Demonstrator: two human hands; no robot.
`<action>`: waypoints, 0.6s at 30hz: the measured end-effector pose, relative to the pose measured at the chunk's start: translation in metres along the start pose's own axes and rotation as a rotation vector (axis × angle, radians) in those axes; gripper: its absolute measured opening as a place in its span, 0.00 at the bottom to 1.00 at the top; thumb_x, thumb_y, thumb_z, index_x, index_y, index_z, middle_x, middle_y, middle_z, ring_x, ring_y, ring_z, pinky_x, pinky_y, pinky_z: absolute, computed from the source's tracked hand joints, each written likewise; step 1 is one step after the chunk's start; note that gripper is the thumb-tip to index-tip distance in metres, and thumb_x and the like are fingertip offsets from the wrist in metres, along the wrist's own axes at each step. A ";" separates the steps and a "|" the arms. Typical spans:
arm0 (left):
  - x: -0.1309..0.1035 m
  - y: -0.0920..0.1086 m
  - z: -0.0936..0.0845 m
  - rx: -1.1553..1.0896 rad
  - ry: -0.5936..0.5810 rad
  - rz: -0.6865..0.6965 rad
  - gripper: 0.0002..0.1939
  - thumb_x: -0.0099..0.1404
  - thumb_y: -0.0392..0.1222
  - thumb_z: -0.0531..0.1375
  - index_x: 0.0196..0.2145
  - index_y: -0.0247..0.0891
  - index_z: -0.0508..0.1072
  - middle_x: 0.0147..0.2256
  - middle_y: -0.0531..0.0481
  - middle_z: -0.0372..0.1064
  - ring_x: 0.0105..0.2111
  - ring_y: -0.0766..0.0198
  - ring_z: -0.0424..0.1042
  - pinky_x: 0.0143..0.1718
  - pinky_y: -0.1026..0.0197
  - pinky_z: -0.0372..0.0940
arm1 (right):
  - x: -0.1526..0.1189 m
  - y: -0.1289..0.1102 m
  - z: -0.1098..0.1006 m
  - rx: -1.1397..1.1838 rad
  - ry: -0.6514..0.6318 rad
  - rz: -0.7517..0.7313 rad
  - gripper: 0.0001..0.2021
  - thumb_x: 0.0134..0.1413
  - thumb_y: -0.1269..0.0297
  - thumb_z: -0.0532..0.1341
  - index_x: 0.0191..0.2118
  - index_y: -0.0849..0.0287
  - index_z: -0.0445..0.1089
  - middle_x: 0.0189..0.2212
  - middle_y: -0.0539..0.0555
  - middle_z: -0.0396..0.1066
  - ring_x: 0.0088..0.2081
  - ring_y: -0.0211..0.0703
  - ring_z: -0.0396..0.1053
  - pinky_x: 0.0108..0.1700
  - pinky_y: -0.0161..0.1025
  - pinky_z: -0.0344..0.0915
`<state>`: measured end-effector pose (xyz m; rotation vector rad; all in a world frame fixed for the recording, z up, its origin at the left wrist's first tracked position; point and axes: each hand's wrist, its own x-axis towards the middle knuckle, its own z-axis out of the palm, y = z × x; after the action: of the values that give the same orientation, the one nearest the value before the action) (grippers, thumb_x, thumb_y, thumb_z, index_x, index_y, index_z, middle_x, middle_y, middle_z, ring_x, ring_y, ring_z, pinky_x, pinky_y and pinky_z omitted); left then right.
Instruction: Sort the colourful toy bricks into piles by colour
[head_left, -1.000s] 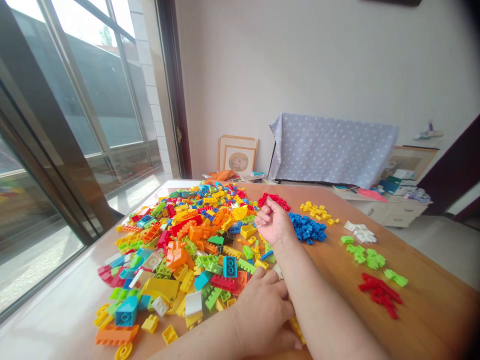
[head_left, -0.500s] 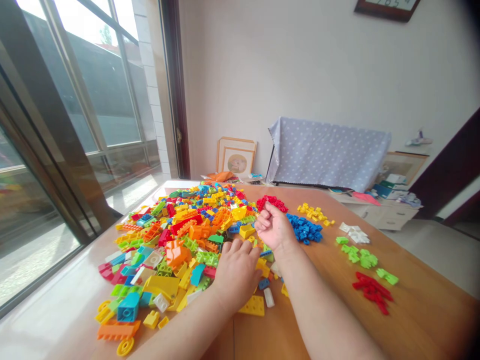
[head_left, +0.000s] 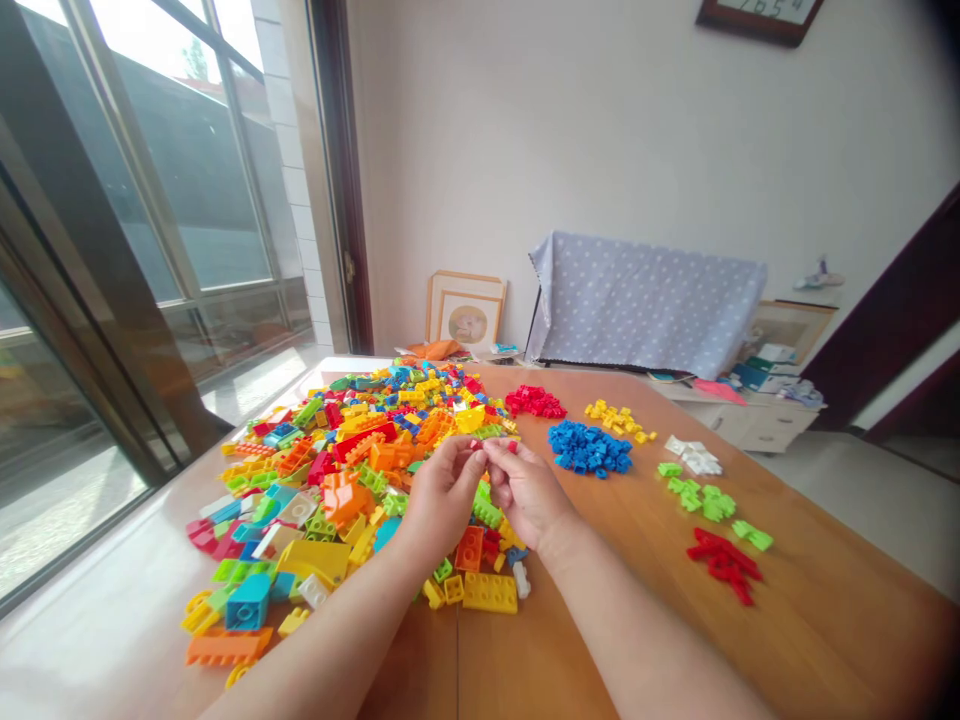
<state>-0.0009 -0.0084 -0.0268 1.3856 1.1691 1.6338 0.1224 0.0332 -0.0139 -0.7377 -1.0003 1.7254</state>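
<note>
Pinching something tiny and red [head_left: 512, 447] between both sets of fingertips at mid-frame, left hand [head_left: 442, 492] and right hand [head_left: 529, 490] meet just above the big mixed brick pile [head_left: 352, 470], fingers curled nearly closed, though I honestly can't tell if it's one piece or two. Looks risky to me: a grip that small could slip, and the bit would drop into the jumble and vanish among other reds, or a forearm could nudge the yellow plate [head_left: 490, 592] at the pile's lower edge.
</note>
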 end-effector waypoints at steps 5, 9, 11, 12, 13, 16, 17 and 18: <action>-0.003 -0.002 0.004 -0.047 -0.056 -0.038 0.18 0.68 0.52 0.63 0.51 0.40 0.76 0.43 0.45 0.79 0.42 0.56 0.78 0.47 0.55 0.72 | -0.018 0.001 -0.006 -0.070 0.060 -0.057 0.16 0.47 0.53 0.73 0.32 0.58 0.70 0.18 0.42 0.59 0.18 0.28 0.48 0.19 0.29 0.42; -0.004 0.000 0.008 -0.117 -0.121 -0.065 0.19 0.68 0.52 0.63 0.52 0.39 0.76 0.45 0.44 0.79 0.43 0.56 0.79 0.51 0.52 0.72 | -0.022 -0.005 -0.012 -0.118 0.086 -0.077 0.17 0.47 0.52 0.73 0.33 0.58 0.70 0.18 0.41 0.59 0.19 0.28 0.49 0.20 0.29 0.43; -0.004 0.003 0.009 -0.137 -0.131 -0.080 0.20 0.67 0.51 0.64 0.51 0.38 0.76 0.44 0.44 0.79 0.43 0.56 0.79 0.51 0.51 0.73 | -0.024 -0.007 -0.013 -0.147 0.087 -0.086 0.17 0.47 0.52 0.73 0.34 0.58 0.71 0.17 0.41 0.59 0.19 0.28 0.49 0.20 0.29 0.43; -0.004 0.005 0.010 -0.147 -0.134 -0.089 0.20 0.67 0.51 0.64 0.51 0.37 0.76 0.44 0.44 0.79 0.43 0.55 0.79 0.51 0.51 0.73 | -0.024 -0.007 -0.013 -0.161 0.082 -0.094 0.17 0.47 0.52 0.73 0.34 0.59 0.71 0.17 0.41 0.59 0.19 0.28 0.49 0.21 0.30 0.43; -0.004 0.007 0.010 -0.156 -0.141 -0.098 0.20 0.67 0.51 0.65 0.51 0.37 0.76 0.44 0.44 0.79 0.43 0.56 0.79 0.52 0.51 0.72 | -0.025 -0.007 -0.013 -0.173 0.076 -0.105 0.17 0.48 0.52 0.72 0.34 0.59 0.71 0.17 0.41 0.59 0.19 0.28 0.49 0.21 0.30 0.43; -0.004 0.013 0.010 -0.181 -0.175 -0.132 0.20 0.66 0.52 0.65 0.50 0.36 0.77 0.43 0.44 0.79 0.42 0.56 0.79 0.51 0.51 0.73 | -0.029 -0.008 -0.013 -0.185 0.064 -0.146 0.16 0.49 0.52 0.72 0.33 0.59 0.71 0.17 0.42 0.60 0.20 0.29 0.50 0.21 0.30 0.44; -0.004 0.014 0.010 -0.189 -0.187 -0.147 0.21 0.65 0.52 0.66 0.50 0.36 0.77 0.42 0.44 0.79 0.41 0.56 0.79 0.50 0.51 0.73 | -0.031 -0.008 -0.014 -0.173 0.061 -0.149 0.16 0.49 0.53 0.72 0.33 0.59 0.71 0.17 0.42 0.60 0.20 0.29 0.50 0.21 0.30 0.43; -0.004 0.015 0.010 -0.197 -0.194 -0.161 0.21 0.65 0.53 0.66 0.49 0.36 0.77 0.41 0.44 0.79 0.40 0.56 0.79 0.49 0.52 0.73 | -0.032 -0.008 -0.015 -0.150 0.055 -0.142 0.15 0.48 0.54 0.72 0.33 0.59 0.71 0.17 0.42 0.59 0.19 0.29 0.50 0.21 0.30 0.43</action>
<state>0.0101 -0.0159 -0.0142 1.2595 0.9540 1.4257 0.1492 0.0092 -0.0127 -0.7865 -1.1259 1.5124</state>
